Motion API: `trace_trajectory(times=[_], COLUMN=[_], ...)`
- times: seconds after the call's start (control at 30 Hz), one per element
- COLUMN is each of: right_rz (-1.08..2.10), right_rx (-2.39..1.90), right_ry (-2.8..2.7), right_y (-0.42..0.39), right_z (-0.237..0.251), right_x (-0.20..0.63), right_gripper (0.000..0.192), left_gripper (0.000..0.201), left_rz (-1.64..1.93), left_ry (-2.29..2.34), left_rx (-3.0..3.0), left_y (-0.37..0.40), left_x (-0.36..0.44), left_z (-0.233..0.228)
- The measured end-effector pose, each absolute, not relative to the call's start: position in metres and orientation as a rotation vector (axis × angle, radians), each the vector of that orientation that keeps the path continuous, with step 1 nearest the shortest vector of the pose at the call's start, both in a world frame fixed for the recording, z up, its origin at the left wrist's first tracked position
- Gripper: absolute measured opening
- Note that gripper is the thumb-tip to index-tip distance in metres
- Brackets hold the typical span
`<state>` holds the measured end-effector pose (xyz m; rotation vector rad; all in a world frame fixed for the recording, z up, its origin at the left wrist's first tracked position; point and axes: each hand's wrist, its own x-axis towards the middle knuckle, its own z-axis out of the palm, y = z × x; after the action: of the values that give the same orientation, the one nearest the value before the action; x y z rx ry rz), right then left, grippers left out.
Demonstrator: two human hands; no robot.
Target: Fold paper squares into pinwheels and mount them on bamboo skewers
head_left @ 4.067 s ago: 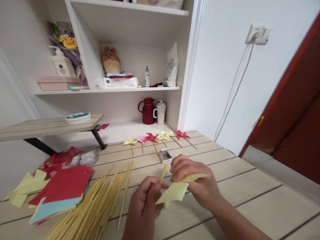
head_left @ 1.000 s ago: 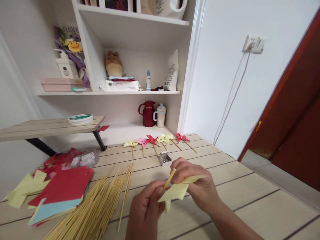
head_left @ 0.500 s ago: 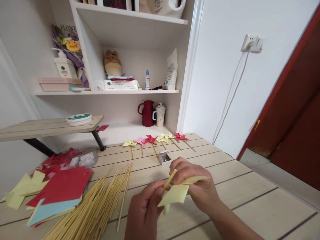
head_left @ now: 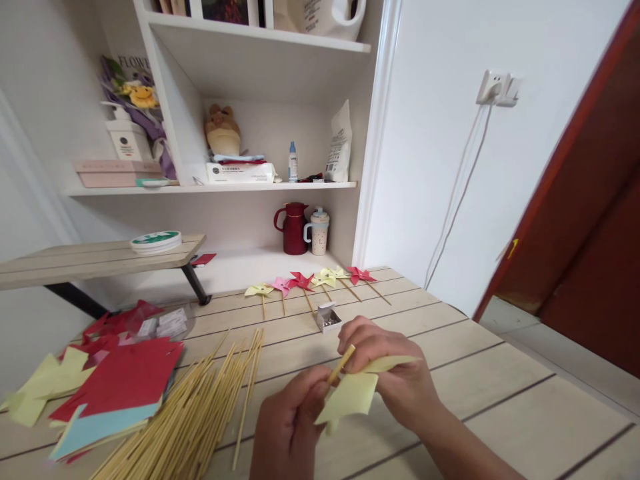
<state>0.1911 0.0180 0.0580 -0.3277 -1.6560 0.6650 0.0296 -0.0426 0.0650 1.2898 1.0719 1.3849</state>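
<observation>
Stick (head_left: pixel 342 364) in left grip (head_left: pixel 295 417), paper (head_left: pixel 350 395) alongside

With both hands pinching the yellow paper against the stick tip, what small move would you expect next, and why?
Probably a short press of the right hand to seat the yellow pinwheel paper on the stick. The left hand holds the stick just below its tip, the folded paper sits against that tip, and six finished pinwheels lie beyond an open small box.
</observation>
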Motion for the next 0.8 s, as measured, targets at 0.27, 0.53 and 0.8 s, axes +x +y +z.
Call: trace_trajectory(times=[0.27,0.53,0.8], right_rz=[0.690,0.646,0.554], right_rx=[-0.304,-0.340,-0.372], right_ry=[-1.636,-1.609,-1.579], right_y=[0.015,0.010,0.003], right_z=[0.058,0.058,0.059], right_x=[0.190,0.188,0.182], right_gripper=[0.006,0.011,0.010], left_gripper=[0.025,0.026,0.025], left_rz=[1.563,1.850,2.078], left_ry=[1.076,1.210,1.311], left_rx=[1.717,2.110,2.478], left_y=[-0.036,-0.030,-0.029], left_x=[0.020,0.011,0.015], left_z=[0.047,0.025,0.024])
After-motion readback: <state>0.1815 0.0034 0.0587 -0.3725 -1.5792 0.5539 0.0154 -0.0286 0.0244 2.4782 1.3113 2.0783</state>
